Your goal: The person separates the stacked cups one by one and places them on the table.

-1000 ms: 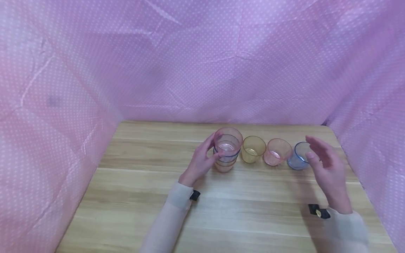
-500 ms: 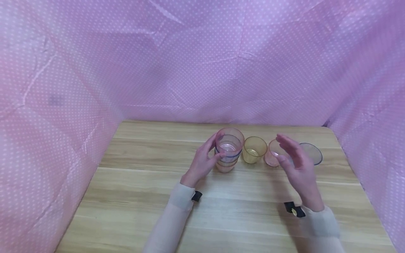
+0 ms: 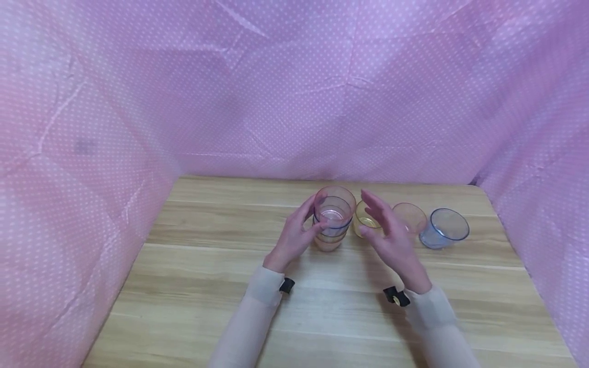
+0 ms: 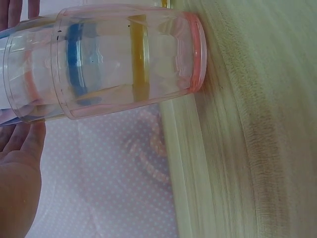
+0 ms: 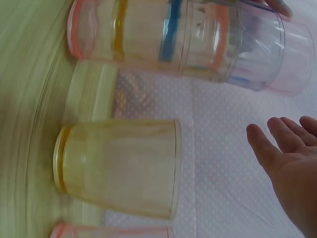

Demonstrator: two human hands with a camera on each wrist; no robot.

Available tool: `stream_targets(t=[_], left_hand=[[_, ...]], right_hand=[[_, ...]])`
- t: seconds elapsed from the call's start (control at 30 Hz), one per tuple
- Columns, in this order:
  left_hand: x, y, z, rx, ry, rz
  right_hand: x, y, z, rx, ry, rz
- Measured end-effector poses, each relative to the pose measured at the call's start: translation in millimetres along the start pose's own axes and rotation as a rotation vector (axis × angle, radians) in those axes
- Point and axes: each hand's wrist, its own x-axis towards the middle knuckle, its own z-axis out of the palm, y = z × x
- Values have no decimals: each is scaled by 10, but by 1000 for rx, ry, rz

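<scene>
My left hand (image 3: 293,236) grips an upright stack of clear tinted plastic cups (image 3: 329,239) near its top, thumb in front and fingers behind. In the left wrist view, pink, blue and yellow bands show through the walls of the stack (image 4: 114,62). My right hand (image 3: 394,246) is held over the row of single cups with fingers extended, nothing in its grasp. It partly covers a yellow cup (image 5: 119,171), which stands upright just right of the stack. Beyond that stand a pink cup (image 3: 411,217), half hidden by the right hand, and a blue cup (image 3: 439,236).
The cups stand toward the back of a wood-grain table (image 3: 193,286). Pink polka-dot cloth (image 3: 276,102) hangs behind the table and along both sides. A black camera strap shows at each wrist.
My right hand has swept left from beside the blue cup, past the pink one, to the yellow cup. The left hand keeps its grip on the stack, nearly still.
</scene>
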Motion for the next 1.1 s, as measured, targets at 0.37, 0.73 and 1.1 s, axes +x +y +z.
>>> stream_targets(t=[0.37,0.73,1.1], left_hand=[[-5,2,2,-20,1,9],[-11,1,6,-17,7,-3],[-14,22,-21,1,-5,-45]], right_hand=[[150,30,181,45,-49,88],[204,100,288,88,-75,123],[207,147,301,61,-73,116]])
